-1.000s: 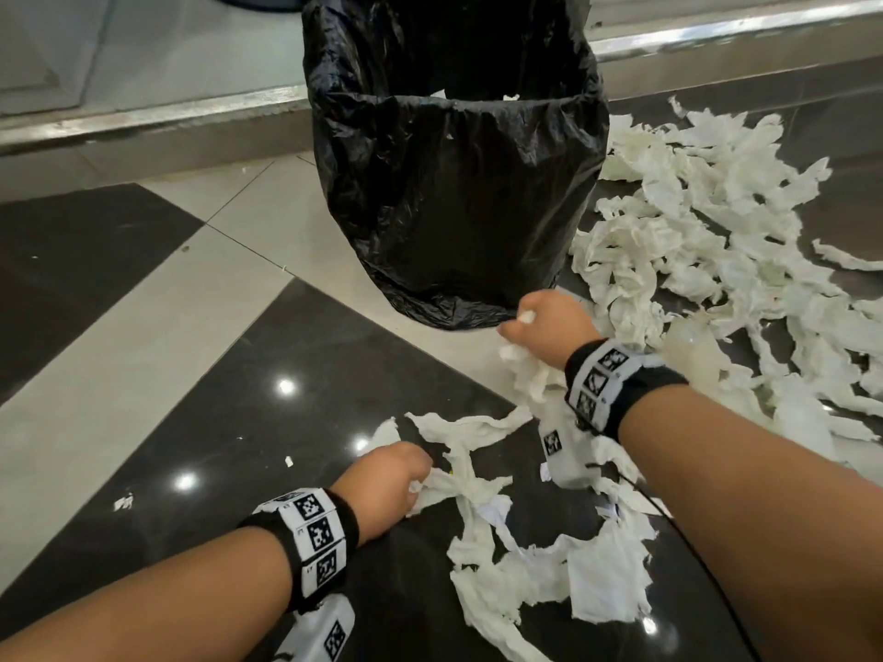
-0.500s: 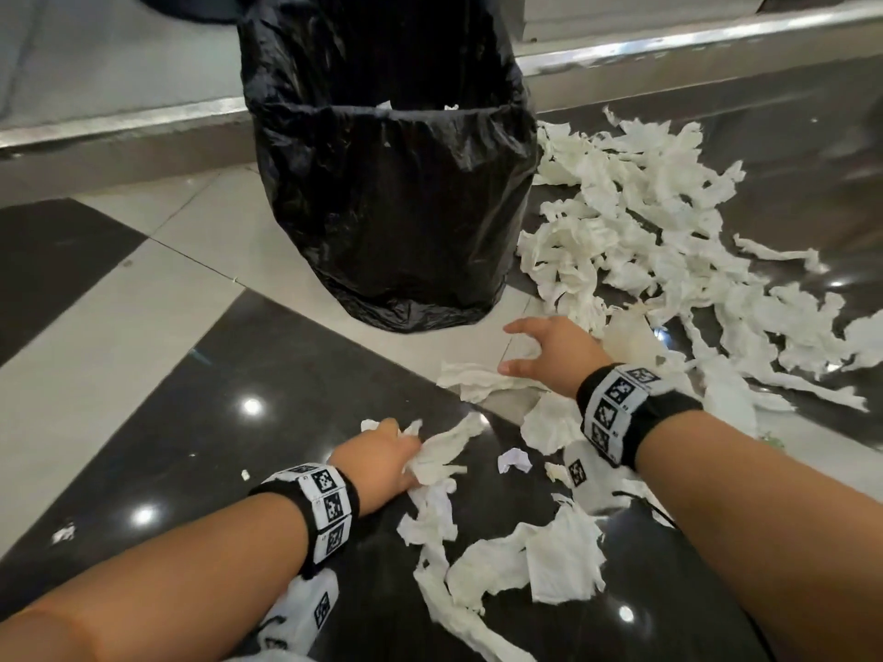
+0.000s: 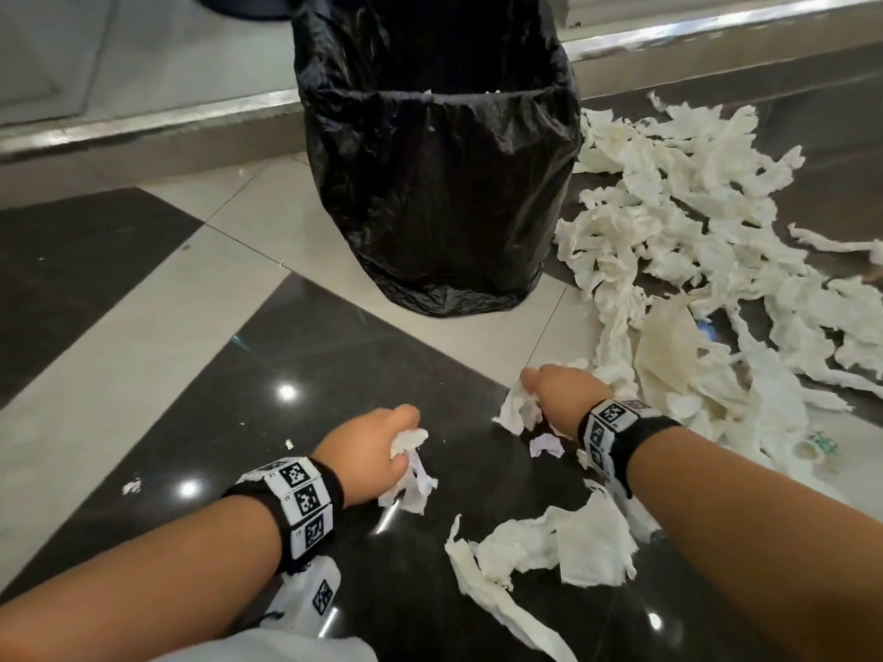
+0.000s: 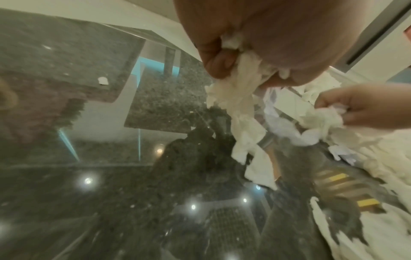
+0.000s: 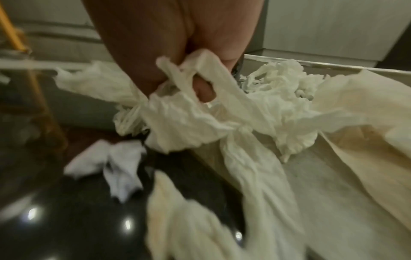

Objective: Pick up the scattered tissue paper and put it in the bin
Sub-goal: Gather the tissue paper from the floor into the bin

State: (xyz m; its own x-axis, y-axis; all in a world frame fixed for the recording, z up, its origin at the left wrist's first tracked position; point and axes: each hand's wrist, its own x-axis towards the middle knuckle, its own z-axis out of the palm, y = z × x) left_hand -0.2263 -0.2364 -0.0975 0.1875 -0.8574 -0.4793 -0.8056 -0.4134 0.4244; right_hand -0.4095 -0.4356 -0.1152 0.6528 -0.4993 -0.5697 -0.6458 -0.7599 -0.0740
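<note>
A bin lined with a black bag [image 3: 439, 193] stands on the floor ahead of me, some tissue showing at its rim. White torn tissue paper [image 3: 693, 241] lies heaped to its right. My left hand [image 3: 377, 446] grips a bunch of tissue [image 3: 411, 475] that hangs down toward the dark tile; the left wrist view shows the fingers [image 4: 219, 59] curled round the tissue [image 4: 240, 109]. My right hand [image 3: 559, 394] grips another wad [image 3: 516, 413] near the floor, the fingers [image 5: 203, 89] wrapped in the tissue [image 5: 189, 123]. More scraps [image 3: 549, 542] lie between my forearms.
The floor is glossy black and pale tile [image 3: 143, 327], with small tissue crumbs [image 3: 131, 486] at the left. A metal-edged step [image 3: 143, 131] runs behind the bin. A small green and white object [image 3: 819, 444] lies among the tissue at the right.
Half a second ago my right hand lay flat and spread over the tissue; now it grips a wad. My left hand has gathered and lifted its tissue slightly. The view has shifted toward the bin.
</note>
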